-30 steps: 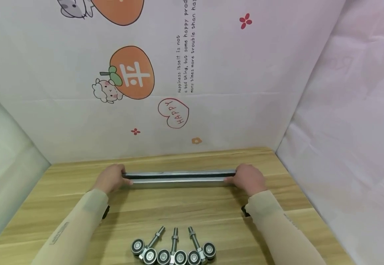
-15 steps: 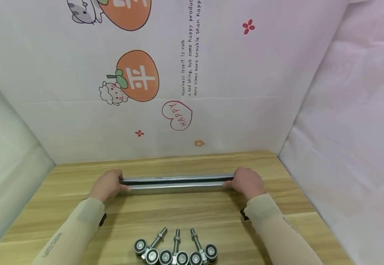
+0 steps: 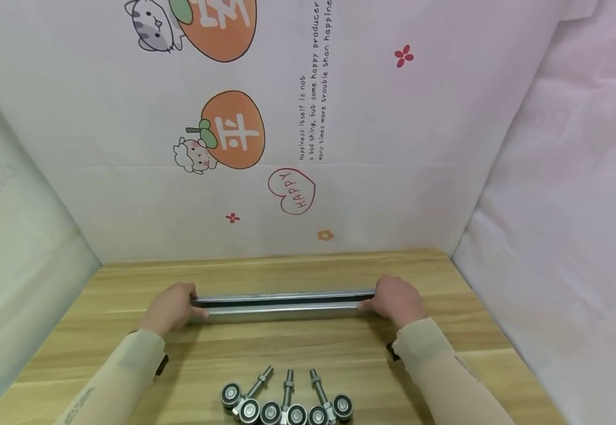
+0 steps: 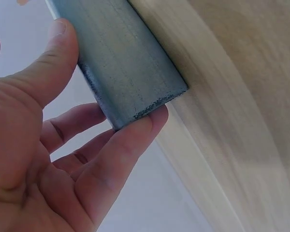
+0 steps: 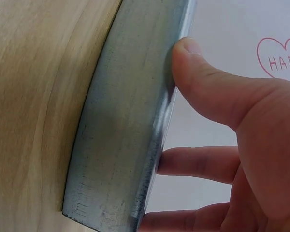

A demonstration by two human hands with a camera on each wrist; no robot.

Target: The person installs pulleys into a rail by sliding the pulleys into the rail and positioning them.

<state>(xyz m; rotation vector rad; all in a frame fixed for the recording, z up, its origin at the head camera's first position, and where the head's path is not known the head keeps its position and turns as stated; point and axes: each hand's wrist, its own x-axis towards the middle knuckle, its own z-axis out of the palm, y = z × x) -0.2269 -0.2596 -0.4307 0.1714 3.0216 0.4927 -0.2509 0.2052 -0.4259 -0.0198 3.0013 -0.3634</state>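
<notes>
A long silver metal channel rail (image 3: 286,317), its dark slot facing up, lies crosswise on the wooden table in the head view. My left hand (image 3: 172,307) grips its left end. In the left wrist view the thumb lies along the upper edge of the rail (image 4: 121,58), with a finger at its cut end. At the other end, my right hand (image 3: 397,301) holds the rail, thumb on the near side. The right wrist view shows that thumb (image 5: 188,63) against the rail's edge (image 5: 121,106). Far-side fingers are partly hidden.
Several roller trolleys (image 3: 289,404), each with paired wheels and a threaded bolt, lie in a row near the front of the wooden table (image 3: 222,348). A white printed sheet (image 3: 371,195) stands behind the table, with white cloth at both sides.
Both hands have drawn the rail a little toward me and slightly left, closer to the roller trolleys. The head view has also shifted. The grip looks the same.
</notes>
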